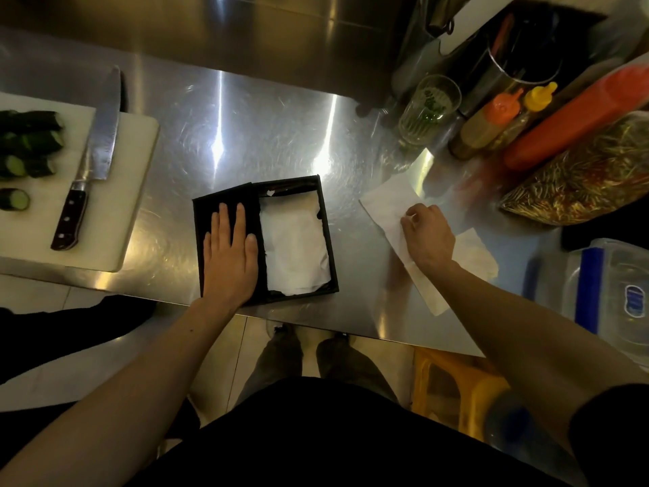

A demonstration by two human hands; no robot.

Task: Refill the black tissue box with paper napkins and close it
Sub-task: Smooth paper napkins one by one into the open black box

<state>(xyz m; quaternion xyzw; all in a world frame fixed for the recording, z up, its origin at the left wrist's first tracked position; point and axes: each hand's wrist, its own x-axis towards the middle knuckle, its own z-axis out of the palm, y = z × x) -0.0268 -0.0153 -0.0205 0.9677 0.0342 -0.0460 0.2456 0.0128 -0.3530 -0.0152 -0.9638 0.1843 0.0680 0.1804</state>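
The black tissue box (pixel 325 219) lies open near the front edge of the steel counter, with white paper napkins (pixel 296 244) lying inside its right half. Its black lid (pixel 210 212) covers the left half. My left hand (pixel 230 256) rests flat on that lid, fingers spread. To the right of the box, more white napkins (pixel 384 205) lie spread on the counter. My right hand (pixel 426 235) sits on them, fingers curled and pinching a napkin's edge.
A white cutting board (pixel 130 191) at the left carries cut cucumber (pixel 30 149) and a large knife (pixel 87 163). A glass (pixel 426 110), sauce bottles (pixel 491 121), a bagged food packet (pixel 583 174) and a plastic container (pixel 614 293) crowd the right side.
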